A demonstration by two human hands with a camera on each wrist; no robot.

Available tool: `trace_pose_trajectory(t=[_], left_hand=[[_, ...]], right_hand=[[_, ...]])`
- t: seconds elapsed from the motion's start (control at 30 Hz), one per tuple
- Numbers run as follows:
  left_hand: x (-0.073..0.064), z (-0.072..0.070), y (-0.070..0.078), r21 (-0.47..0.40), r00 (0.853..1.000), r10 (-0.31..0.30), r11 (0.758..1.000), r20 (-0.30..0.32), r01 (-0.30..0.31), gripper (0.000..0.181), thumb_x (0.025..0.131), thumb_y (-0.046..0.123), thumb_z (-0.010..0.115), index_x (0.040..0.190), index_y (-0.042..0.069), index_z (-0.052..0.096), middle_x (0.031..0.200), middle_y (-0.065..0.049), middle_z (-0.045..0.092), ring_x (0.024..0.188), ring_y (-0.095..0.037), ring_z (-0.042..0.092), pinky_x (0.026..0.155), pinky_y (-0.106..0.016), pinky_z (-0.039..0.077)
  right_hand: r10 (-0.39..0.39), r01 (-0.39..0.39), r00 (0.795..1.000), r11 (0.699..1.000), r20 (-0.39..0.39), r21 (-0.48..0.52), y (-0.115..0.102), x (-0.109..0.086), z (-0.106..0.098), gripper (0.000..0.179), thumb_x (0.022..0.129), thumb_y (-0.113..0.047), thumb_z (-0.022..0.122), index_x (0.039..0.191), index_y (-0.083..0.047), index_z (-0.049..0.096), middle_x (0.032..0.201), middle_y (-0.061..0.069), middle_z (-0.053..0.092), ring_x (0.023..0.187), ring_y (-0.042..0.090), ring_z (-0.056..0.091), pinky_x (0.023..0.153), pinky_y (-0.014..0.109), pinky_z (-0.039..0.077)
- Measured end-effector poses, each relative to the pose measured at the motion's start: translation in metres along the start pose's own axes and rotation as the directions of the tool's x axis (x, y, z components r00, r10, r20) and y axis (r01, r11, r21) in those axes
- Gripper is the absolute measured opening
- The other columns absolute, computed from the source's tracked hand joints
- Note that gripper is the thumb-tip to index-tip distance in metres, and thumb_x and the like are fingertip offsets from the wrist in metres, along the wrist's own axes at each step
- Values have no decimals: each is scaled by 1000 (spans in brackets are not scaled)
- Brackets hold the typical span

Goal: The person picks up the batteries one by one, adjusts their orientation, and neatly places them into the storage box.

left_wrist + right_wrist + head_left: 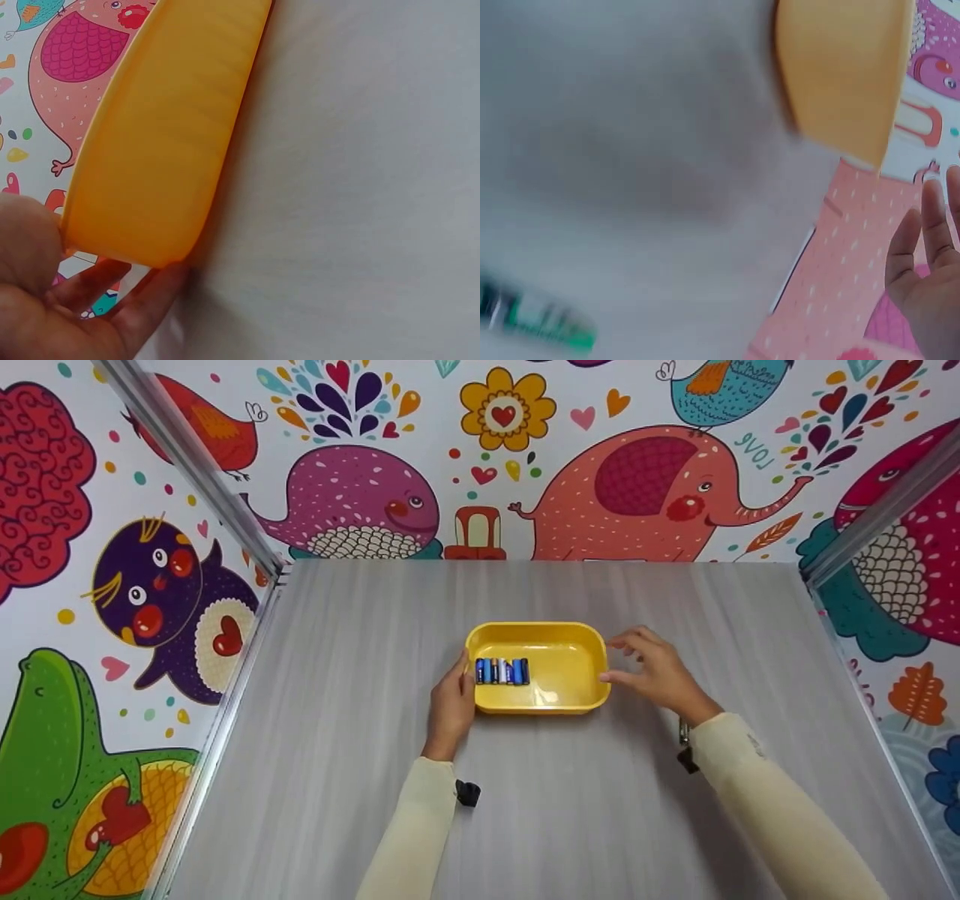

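Observation:
A shallow yellow plastic tray (566, 671) sits on the table with several batteries (502, 671), blue, dark and white, lined up side by side at its left end. My left hand (452, 705) grips the tray's left end. In the left wrist view its thumb is at the rim and its fingers (150, 304) reach the lower edge of the wall. At the opposite end, my right hand (660, 671) has its fingers spread and loosely bent by the rim, holding nothing. The right wrist view shows a gap between that hand (930, 277) and the tray (844, 71).
A small blurred green-and-white cylinder (544, 319) lies on the grey table near the right wrist; part of it (683, 731) shows beside the sleeve. Printed cartoon panels (360, 502) and metal frame posts (202, 465) border the table (337, 735).

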State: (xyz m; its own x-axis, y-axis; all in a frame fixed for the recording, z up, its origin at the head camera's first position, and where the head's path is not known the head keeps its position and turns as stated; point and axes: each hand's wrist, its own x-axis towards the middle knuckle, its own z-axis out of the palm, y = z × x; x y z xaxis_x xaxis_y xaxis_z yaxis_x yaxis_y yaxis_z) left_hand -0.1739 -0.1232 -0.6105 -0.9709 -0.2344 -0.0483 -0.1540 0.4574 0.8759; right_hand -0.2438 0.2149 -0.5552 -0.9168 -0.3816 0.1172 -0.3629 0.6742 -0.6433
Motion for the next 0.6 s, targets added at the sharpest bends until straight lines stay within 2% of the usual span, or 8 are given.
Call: trace_pose_trajectory(t=[0.1, 0.17, 0.23, 0.37, 0.43, 0.6], left_hand=[[-1, 0, 0, -2, 1000, 0, 1000, -5, 0, 49, 109, 18, 48, 157, 15, 40, 160, -4, 44, 126, -15, 56, 112, -37, 47], [-1, 0, 0, -5, 1000, 4, 1000, -8, -4, 49, 109, 17, 48, 157, 14, 40, 160, -4, 44, 110, -19, 58, 104, -36, 50], [-1, 0, 1, -6, 1000, 4, 1000, -9, -4, 50, 108, 17, 49, 157, 14, 40, 160, -3, 44, 106, -19, 58, 101, -36, 50], [-1, 0, 1, -8, 1000, -1, 1000, -7, 1, 50, 108, 16, 48, 158, 14, 40, 160, -1, 44, 117, -15, 57, 113, -36, 46], [-1, 0, 2, -7, 1000, -4, 1000, -5, 4, 50, 109, 17, 48, 158, 14, 40, 160, -1, 43, 123, -12, 55, 116, -37, 43], [-2, 0, 2, -10, 1000, -7, 1000, -1, 7, 50, 108, 16, 49, 158, 15, 39, 160, -1, 44, 123, -13, 55, 116, -37, 44]], right_hand=[[-22, 20, 999, 998, -33, -56, 12, -14, -15, 63, 75, -47, 88, 126, -17, 69, 115, -3, 63, 100, 19, 57, 88, 42, 58], [-39, 35, 998, 996, -50, -84, 20, -23, -23, 61, 74, -44, 90, 125, -17, 69, 114, -4, 63, 99, 17, 57, 85, 35, 55], [-44, 38, 997, 995, -59, -95, 29, -32, -30, 61, 75, -44, 90, 125, -17, 69, 114, -4, 63, 98, 17, 57, 83, 28, 52], [-5, 1, 999, 996, -43, -86, 44, -48, -39, 62, 76, -50, 87, 126, -19, 68, 115, -6, 62, 100, 20, 57, 83, 20, 48], [8, -11, 999, 996, -32, -86, 51, -54, -41, 61, 76, -50, 88, 126, -21, 68, 116, -7, 62, 100, 19, 55, 84, 20, 48], [-39, 37, 999, 996, -23, -85, 70, -70, -41, 61, 72, -34, 94, 125, -19, 69, 115, 1, 63, 97, 18, 54, 80, 33, 51]])
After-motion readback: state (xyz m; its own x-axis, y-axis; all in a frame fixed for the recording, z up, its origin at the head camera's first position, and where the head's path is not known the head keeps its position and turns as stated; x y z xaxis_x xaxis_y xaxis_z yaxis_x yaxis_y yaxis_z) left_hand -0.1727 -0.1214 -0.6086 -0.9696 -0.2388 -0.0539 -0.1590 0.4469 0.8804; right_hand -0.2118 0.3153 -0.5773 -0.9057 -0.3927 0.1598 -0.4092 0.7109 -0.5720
